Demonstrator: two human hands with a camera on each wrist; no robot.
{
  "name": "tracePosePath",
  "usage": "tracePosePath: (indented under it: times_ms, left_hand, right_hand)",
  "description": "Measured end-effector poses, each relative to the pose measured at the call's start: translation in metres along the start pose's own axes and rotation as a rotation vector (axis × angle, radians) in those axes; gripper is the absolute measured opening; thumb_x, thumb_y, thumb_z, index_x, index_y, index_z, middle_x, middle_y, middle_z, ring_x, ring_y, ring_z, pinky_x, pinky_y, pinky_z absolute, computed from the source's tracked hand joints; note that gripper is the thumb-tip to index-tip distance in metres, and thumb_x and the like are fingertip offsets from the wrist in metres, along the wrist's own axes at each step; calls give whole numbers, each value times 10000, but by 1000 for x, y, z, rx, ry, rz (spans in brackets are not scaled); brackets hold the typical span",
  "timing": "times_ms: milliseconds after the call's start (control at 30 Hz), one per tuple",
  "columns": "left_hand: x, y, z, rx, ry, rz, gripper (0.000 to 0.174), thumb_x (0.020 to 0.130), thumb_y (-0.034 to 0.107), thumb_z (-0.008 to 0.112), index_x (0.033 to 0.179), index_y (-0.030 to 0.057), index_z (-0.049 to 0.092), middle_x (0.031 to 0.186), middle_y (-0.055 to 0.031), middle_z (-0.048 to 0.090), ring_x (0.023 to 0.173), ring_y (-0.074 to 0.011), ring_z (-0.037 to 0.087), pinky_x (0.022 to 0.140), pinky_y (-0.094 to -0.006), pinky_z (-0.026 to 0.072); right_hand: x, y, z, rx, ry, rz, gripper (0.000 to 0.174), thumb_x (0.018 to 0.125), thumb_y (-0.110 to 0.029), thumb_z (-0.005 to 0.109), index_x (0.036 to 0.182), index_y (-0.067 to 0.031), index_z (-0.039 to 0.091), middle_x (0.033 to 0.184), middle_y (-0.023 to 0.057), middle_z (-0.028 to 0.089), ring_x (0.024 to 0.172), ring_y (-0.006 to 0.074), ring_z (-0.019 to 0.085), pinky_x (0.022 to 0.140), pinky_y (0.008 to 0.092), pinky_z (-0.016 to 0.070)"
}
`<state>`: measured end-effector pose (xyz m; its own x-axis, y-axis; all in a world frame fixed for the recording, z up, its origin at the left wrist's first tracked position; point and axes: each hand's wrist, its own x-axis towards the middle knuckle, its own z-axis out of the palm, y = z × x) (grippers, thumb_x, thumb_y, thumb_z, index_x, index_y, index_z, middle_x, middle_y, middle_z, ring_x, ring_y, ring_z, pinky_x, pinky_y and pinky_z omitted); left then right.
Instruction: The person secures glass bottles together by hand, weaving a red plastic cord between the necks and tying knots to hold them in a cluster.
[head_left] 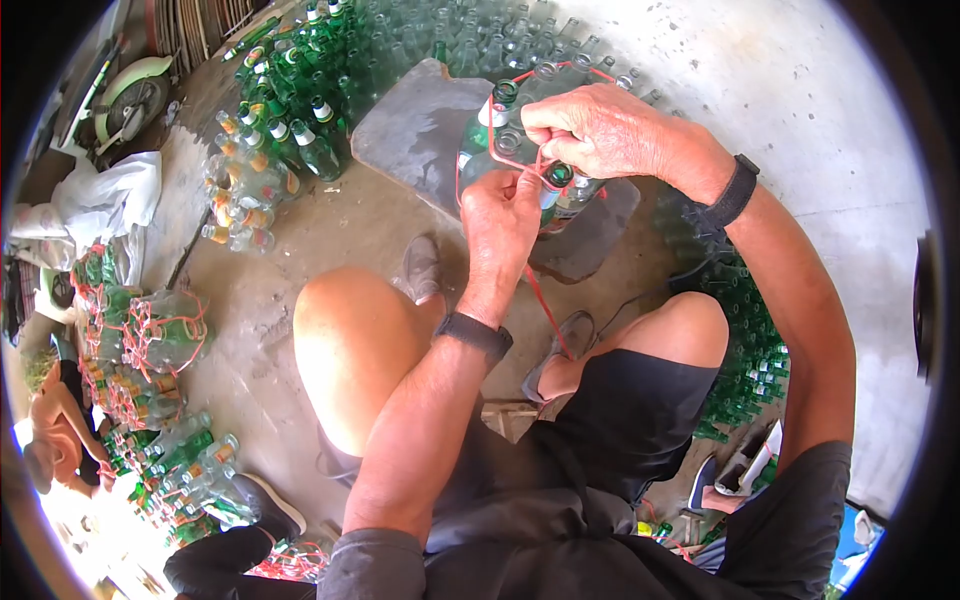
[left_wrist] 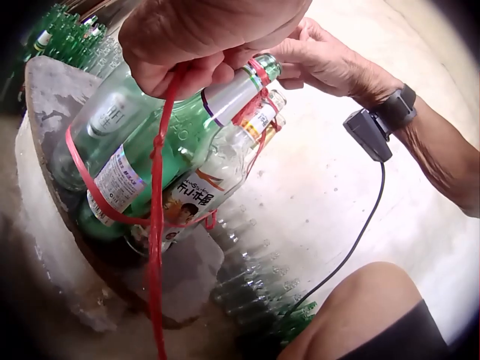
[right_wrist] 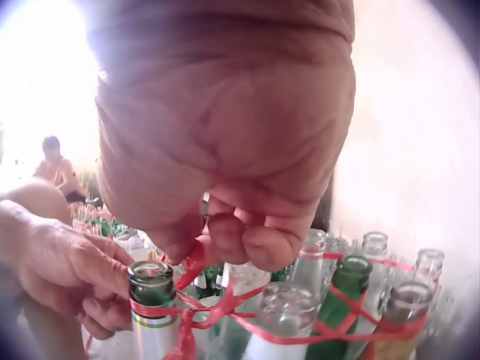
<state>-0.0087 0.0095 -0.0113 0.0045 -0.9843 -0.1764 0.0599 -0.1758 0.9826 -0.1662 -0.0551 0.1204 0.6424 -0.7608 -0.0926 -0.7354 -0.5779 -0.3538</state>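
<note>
A bundle of green and clear glass bottles stands on a dark stone slab, with red plastic twine looped around the bodies and necks. My left hand pinches the twine beside the neck of a front green bottle; a length of it hangs down from that hand. Above the bottle tops, my right hand has its fingertips curled on the twine, a piece of which shows under them in the right wrist view. Strands cross between the necks, close around a second green bottle.
Loose green bottles crowd the floor behind the slab, and more line the right wall. Tied bundles stand at left beside a seated person. My knees flank the work. A black cable hangs from the right wrist camera.
</note>
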Motion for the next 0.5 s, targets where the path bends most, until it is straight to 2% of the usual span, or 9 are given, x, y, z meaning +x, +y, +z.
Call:
tracePosePath:
  times_ms: [33,167,233,267,333,400,500]
  left_hand:
    - [0,0,0,1,-1,2,291,982,214,756,928,-72,750,763,-149,751,678,-183,692,651,-374,546]
    - [-4,9,-4,-55,-47,5,253,986,175,732,978,-78,731,773,-129,750,684,-149,675,644,-349,541]
    - [-8,10,-6,-30,-50,-14,239,981,162,725,996,-77,729,773,-126,747,684,-143,670,645,-345,541]
    - [-10,7,-6,-11,-40,-39,232,976,152,718,1005,-78,728,767,-124,742,687,-141,666,644,-343,539]
    - [-12,2,-8,9,-33,-61,226,971,142,712,1014,-80,726,760,-122,737,690,-139,662,643,-342,536]
    - [-13,-3,-12,37,-55,-122,309,977,256,717,1053,-43,742,810,-29,687,679,-108,601,587,-296,501]
    - [-13,-5,-19,12,-67,-125,308,972,258,734,1059,-37,744,798,-22,678,673,-103,598,584,-290,497]
  right_hand:
    - [0,0,-2,-121,6,-50,133,895,-65,625,842,-40,505,667,140,520,632,314,579,600,466,426]
    - [3,-4,-8,-168,-51,12,130,880,-67,644,839,-49,522,642,128,500,620,304,557,593,467,416]
    - [4,-4,-9,71,-104,131,147,882,-75,671,834,-45,536,646,107,480,620,260,548,603,447,418]
    - [4,-2,-7,72,-103,131,147,882,-75,671,834,-45,536,646,107,480,620,260,548,603,447,418]
    - [4,5,0,268,-86,112,154,889,-84,693,853,-34,552,676,77,482,648,201,535,622,409,429]
    - [4,10,4,303,-62,80,158,896,-87,694,860,-26,552,697,69,491,665,182,527,629,397,431]
    - [2,11,10,393,-36,82,150,900,-84,688,876,-20,555,729,63,508,688,162,520,631,385,432]
